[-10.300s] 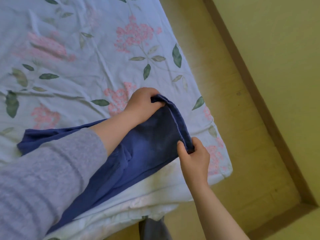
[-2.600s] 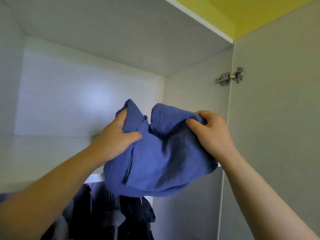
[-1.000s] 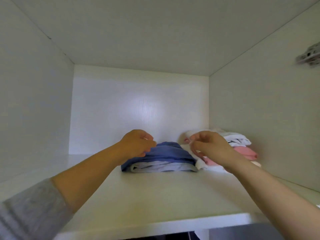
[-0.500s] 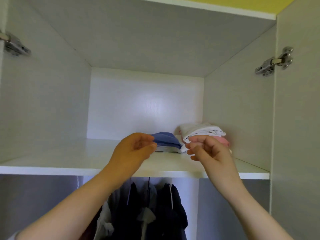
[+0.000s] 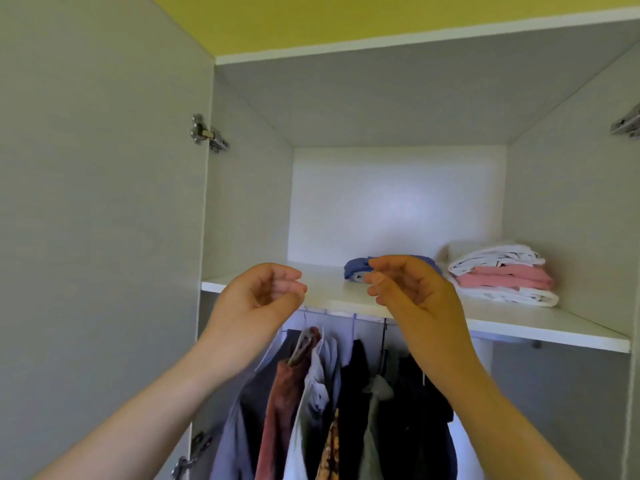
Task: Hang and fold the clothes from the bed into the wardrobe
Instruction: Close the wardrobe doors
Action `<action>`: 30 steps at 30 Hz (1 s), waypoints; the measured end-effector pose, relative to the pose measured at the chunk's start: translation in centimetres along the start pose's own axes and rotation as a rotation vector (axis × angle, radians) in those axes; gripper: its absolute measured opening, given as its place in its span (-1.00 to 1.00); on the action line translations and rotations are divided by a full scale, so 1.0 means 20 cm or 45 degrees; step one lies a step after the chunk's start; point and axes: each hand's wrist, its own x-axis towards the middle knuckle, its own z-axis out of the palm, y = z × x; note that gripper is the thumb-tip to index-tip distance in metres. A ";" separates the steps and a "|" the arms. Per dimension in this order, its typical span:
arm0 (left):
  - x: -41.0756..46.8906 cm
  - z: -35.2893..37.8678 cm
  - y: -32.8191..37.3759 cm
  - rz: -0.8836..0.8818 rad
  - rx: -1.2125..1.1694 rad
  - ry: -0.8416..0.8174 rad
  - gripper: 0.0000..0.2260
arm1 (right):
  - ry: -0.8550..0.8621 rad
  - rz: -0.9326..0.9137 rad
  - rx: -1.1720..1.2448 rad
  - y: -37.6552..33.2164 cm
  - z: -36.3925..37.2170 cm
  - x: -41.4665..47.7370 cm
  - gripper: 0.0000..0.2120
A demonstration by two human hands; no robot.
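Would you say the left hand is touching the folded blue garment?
Apart: the head view shows bare shelf between the left hand and the folded blue garment.

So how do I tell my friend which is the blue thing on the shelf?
Look in the open wardrobe, on the white shelf above the hanging clothes. Two folded piles sit there; the blue garment tops the smaller left pile, beside the taller white-and-pink stack.
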 end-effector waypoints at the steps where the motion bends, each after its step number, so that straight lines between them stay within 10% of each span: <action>1: -0.02 -0.07 0.02 0.009 0.025 0.028 -0.83 | -0.023 -0.012 0.022 -0.02 0.07 0.00 -0.88; 18: -0.50 -1.49 0.34 0.084 0.744 0.743 -0.82 | -0.409 -0.092 0.558 -0.38 1.48 -0.16 -0.87; 30: -0.41 -1.55 0.20 -0.016 0.652 0.758 -0.77 | -0.375 -0.035 0.513 -0.31 1.56 -0.13 -0.88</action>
